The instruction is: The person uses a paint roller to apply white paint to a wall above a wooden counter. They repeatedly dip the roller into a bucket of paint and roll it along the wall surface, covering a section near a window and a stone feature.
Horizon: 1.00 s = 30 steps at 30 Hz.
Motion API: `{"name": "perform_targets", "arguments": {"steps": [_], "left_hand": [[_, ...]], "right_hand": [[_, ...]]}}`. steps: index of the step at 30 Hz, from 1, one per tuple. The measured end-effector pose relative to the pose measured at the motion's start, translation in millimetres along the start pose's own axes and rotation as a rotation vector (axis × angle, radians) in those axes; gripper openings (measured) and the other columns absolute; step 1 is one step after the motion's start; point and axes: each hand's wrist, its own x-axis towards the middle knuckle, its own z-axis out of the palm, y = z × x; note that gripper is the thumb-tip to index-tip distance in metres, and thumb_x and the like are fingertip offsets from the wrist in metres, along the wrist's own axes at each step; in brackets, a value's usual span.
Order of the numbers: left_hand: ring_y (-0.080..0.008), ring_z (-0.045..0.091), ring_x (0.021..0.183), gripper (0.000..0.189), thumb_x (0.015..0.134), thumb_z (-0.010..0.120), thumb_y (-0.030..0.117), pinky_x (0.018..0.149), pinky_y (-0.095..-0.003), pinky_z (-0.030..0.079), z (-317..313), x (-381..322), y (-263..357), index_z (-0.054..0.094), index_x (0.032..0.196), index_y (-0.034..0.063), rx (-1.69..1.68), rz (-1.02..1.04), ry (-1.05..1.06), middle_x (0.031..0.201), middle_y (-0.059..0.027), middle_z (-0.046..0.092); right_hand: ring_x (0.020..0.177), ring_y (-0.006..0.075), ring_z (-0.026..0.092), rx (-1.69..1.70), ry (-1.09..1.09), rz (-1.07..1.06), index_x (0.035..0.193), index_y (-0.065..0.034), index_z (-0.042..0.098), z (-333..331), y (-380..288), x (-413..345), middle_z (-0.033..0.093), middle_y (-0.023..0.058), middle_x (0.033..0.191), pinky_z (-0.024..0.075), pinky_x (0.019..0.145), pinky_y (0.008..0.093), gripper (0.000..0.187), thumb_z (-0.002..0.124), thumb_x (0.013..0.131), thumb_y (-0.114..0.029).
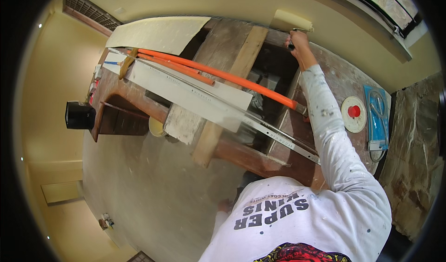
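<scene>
My right hand grips the black handle of a paint roller. The roller's cream-coloured sleeve lies against the pale yellow wall, just above the back edge of a worn countertop. The paint-spotted white sleeve of my right arm reaches out over the counter. Low beside my body, my left hand is small and partly hidden, so its fingers cannot be made out. Under my right forearm lie the ends of a long orange pipe and a metal strip.
Dark openings break the countertop, crossed by wooden planks. A cream sheet, a white board and a brush lie left. At right are a round lid with a red cap and a blue hose package. A window is above.
</scene>
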Motion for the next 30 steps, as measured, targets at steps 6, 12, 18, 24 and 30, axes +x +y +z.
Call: {"name": "perform_targets", "arguments": {"steps": [6,12,18,24,30], "left_hand": [[-0.0305,0.075,0.096,0.035,0.105,0.06,0.033,0.08,-0.0471,0.06,-3.6,27.7,4.1,0.067,0.124,0.0044,-0.84,-0.163,0.073,0.115,-0.0147,0.078],[-0.0281,0.075,0.099,0.033,0.106,0.058,0.029,0.084,-0.0445,0.06,-21.9,69.6,37.7,0.068,0.124,0.0036,-1.228,-0.439,0.034,0.12,-0.0155,0.077],[-0.0363,0.071,0.114,0.042,0.102,0.06,0.036,0.099,-0.047,0.056,-0.8,110.4,50.2,0.072,0.124,0.0018,-0.108,0.237,0.089,0.124,-0.0199,0.075],[-0.0451,0.067,0.121,0.048,0.1,0.063,0.038,0.104,-0.0498,0.054,18.0,124.9,47.7,0.071,0.128,0.0003,-0.318,0.394,-0.135,0.13,-0.0264,0.071],[-0.0348,0.075,0.096,0.029,0.098,0.065,0.021,0.086,-0.0416,0.06,-49.3,75.2,88.9,0.072,0.117,0.0,-0.062,0.294,0.085,0.112,-0.0229,0.076]], "right_hand": [[0.057,0.0124,0.053,0.027,-0.141,-0.068,0.102,-0.0071,0.055,-38.0,-29.5,-112.3,0.054,0.0034,0.078,0.0458,0.046,0.029,0.006,0.055,0.107,-0.01],[0.059,0.0079,0.052,-0.107,-0.11,-0.211,0.148,-0.0079,0.051,-83.6,-34.8,-282.6,0.054,0.0013,0.082,0.0458,0.046,0.0241,0.038,0.054,0.112,-0.018],[0.054,0.0068,0.05,-0.192,-0.007,-0.072,0.165,-0.0111,0.038,-161.4,-31.4,-387.2,0.052,0.0003,0.081,0.0415,0.042,0.0229,0.057,0.055,0.112,-0.02],[0.052,0.0054,0.047,-0.175,0.099,0.021,0.156,-0.0099,0.048,-208.2,-31.4,-423.7,0.052,-0.002,0.08,0.0393,0.04,0.0229,0.047,0.057,0.111,-0.02],[0.056,0.0057,0.049,-0.257,0.131,-0.033,0.119,-0.0091,0.059,-250.9,-76.2,-398.4,0.054,-0.0022,0.077,0.0417,0.043,0.0235,0.014,0.057,0.109,-0.019]]}}
